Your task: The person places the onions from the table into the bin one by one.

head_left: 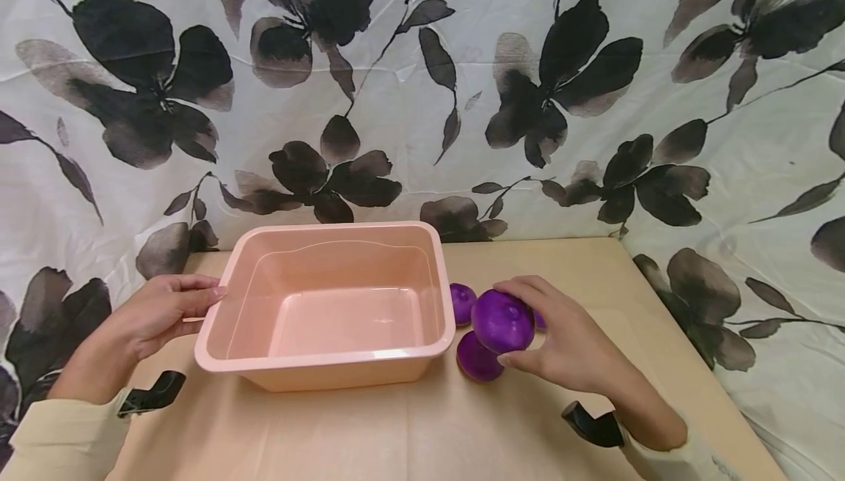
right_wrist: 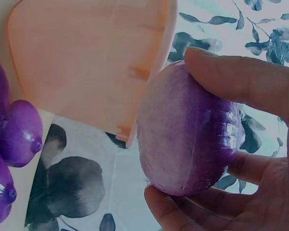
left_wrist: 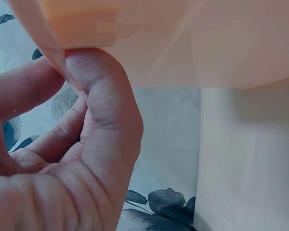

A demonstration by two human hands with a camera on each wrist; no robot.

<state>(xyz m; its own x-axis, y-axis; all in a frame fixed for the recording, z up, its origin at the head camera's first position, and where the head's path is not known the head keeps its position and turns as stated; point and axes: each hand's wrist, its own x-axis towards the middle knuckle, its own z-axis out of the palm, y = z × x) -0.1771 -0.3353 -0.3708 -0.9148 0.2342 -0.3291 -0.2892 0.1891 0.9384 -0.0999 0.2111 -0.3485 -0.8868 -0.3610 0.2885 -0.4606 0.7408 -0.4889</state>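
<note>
A pink plastic basin (head_left: 343, 382) is at the centre of the table, its inside bare. My left hand (head_left: 153, 312) pinches the basin's left rim between thumb and fingers; the left wrist view shows the thumb (left_wrist: 108, 110) against the plastic. To the right of the basin my right hand (head_left: 564, 334) holds a shiny purple onion (head_left: 502, 321), thumb on one side and fingers on the other. In the right wrist view this onion (right_wrist: 188, 134) is clear of the others. Beneath and behind it lie more purple onions (head_left: 478, 360), partly hidden by the held one and the hand.
The tan tabletop (head_left: 370, 437) ends at a back edge against a white cloth (head_left: 422, 92) with dark flowers. One loose onion (head_left: 462, 301) lies close to the basin's right wall. Both wrists wear black camera mounts (head_left: 594, 426).
</note>
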